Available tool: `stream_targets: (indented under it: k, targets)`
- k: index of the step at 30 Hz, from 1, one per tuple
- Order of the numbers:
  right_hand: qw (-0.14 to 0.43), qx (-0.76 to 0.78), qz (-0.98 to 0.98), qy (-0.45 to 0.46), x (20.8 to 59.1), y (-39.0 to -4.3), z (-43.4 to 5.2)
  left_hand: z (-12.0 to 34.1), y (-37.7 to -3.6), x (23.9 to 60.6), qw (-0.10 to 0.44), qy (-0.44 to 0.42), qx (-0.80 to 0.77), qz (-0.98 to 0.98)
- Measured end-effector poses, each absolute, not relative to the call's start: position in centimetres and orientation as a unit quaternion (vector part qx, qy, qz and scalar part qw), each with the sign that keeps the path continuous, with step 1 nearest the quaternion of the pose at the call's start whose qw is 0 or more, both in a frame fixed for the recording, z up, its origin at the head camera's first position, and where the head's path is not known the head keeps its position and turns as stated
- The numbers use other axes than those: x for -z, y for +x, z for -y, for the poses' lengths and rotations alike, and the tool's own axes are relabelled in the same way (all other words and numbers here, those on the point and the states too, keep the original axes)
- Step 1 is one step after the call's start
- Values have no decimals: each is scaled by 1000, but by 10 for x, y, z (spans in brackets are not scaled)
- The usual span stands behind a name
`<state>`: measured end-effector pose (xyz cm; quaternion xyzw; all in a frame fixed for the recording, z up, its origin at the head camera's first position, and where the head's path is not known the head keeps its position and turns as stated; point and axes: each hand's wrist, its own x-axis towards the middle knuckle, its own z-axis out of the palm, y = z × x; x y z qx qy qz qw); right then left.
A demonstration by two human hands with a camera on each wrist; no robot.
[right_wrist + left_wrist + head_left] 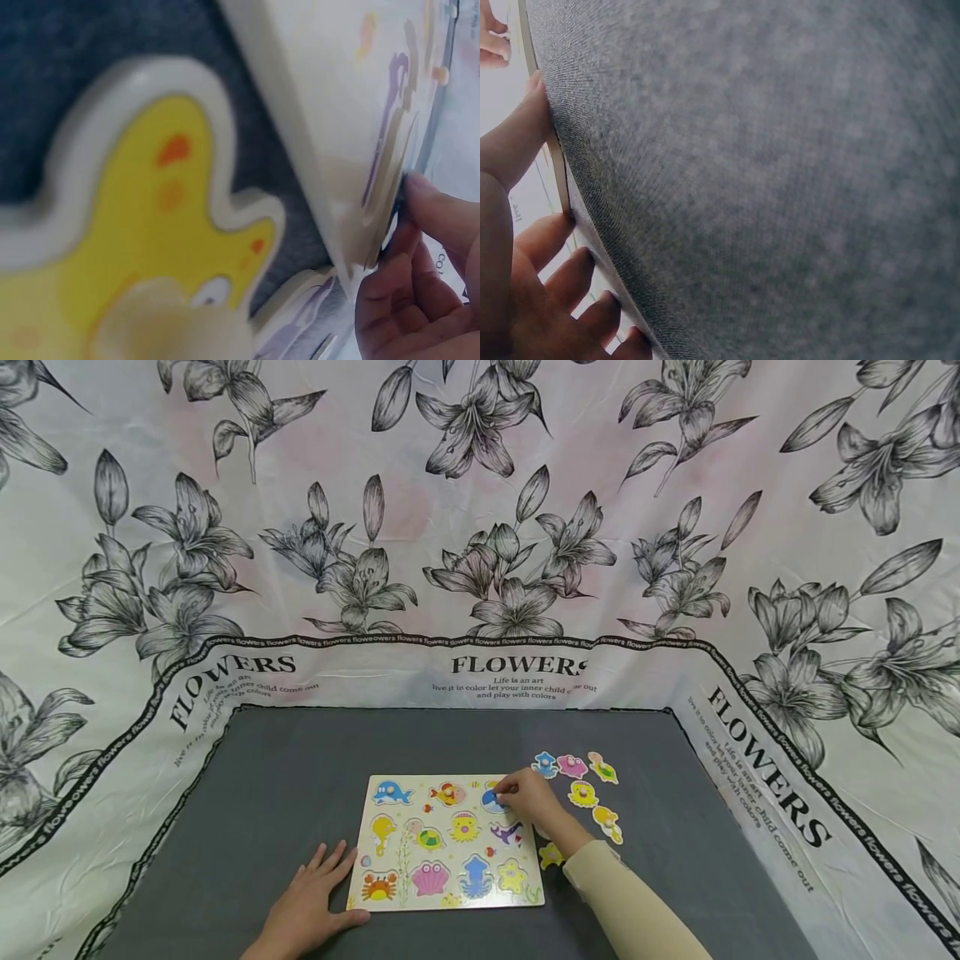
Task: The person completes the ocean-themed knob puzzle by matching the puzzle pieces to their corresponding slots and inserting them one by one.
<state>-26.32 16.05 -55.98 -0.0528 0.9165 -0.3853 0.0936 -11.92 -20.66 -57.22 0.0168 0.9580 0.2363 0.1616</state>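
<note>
A wooden sea-animal puzzle board [447, 781] lies on the grey mat [285, 777]. My right hand [506, 793] pinches a round blue piece [491, 802] at the board's top right slot. In the right wrist view its fingers [420, 262] curl at the board's edge [322, 142]. My left hand [324, 870] lies flat on the mat with straight fingers, the thumb against the board's lower left edge. The left wrist view shows that thumb [525, 127] on the board's rim [559, 176].
Several loose animal pieces lie on the mat right of the board: a blue one [545, 765], a pink one [572, 767], a yellow one [582, 793] and a yellow star [551, 856], seen close as yellow piece [150, 225]. Flowered cloth [480, 527] walls the mat on three sides.
</note>
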Motion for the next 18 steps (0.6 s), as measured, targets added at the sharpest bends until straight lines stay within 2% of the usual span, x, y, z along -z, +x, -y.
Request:
stream_targets:
  k: [18]
  targets:
    - [74, 308, -943, -101, 557, -263, -158, 209, -117, 575, 137, 38, -241, -960]
